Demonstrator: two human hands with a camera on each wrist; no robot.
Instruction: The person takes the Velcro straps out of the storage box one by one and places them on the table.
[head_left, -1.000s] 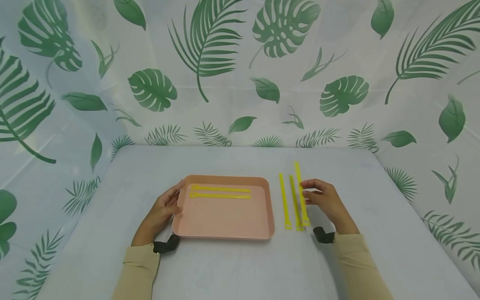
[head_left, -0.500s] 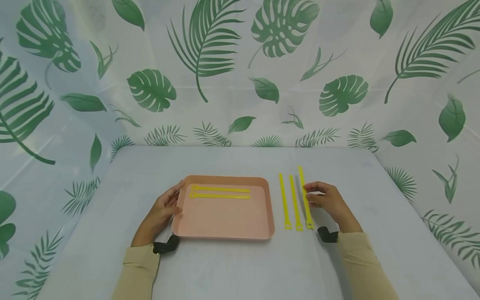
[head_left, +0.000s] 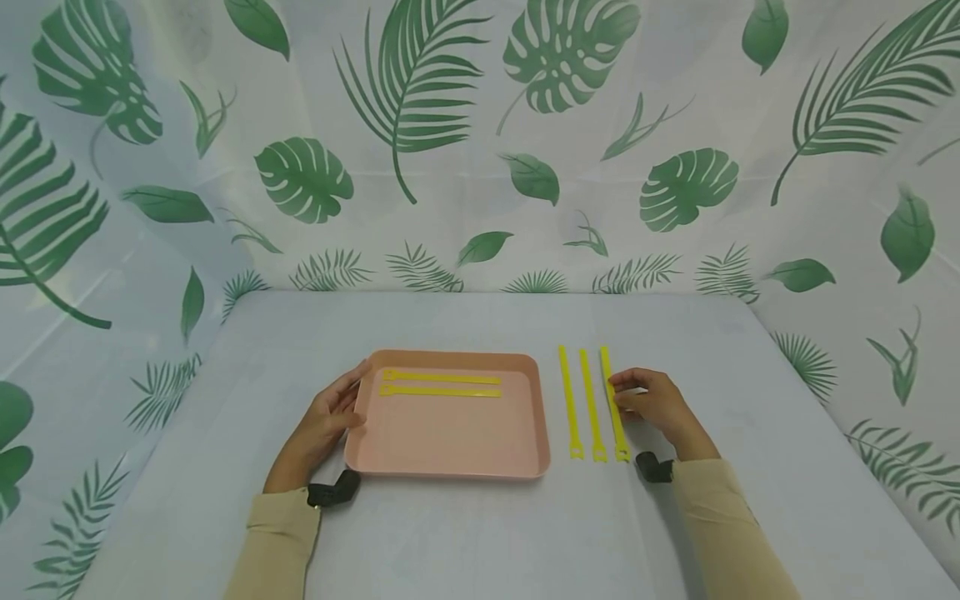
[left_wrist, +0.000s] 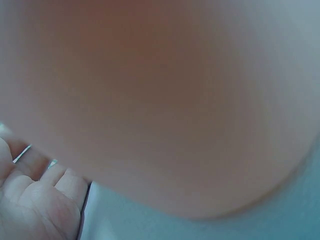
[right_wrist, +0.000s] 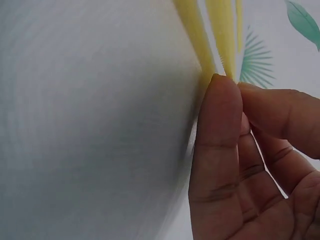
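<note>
My left hand [head_left: 324,425] grips the left edge of a pink rectangular tray [head_left: 450,437], thumb at the rim. In the left wrist view the blurred tray [left_wrist: 190,150] hides most of the scene. Two yellow cable ties [head_left: 442,392] with slotted heads lie side by side near the tray's far edge. Right of the tray, three more run lengthwise in a row, slotted heads nearest me. My right hand [head_left: 656,404] pinches the rightmost cable tie [head_left: 618,429] between thumb and fingers, around its middle. Its thumb and index fingertips meet at the yellow strip in the right wrist view.
The other two loose cable ties are the left one [head_left: 569,400] and the middle one [head_left: 591,396], with narrow gaps between them. A white cloth [head_left: 480,542] covers the table. Leaf-printed curtains [head_left: 450,208] stand behind and at both sides.
My right hand has moved slightly right and lowered the pinched cable tie from overlapping the middle one to a spot beside it. The left hand and the tray have stayed put.
</note>
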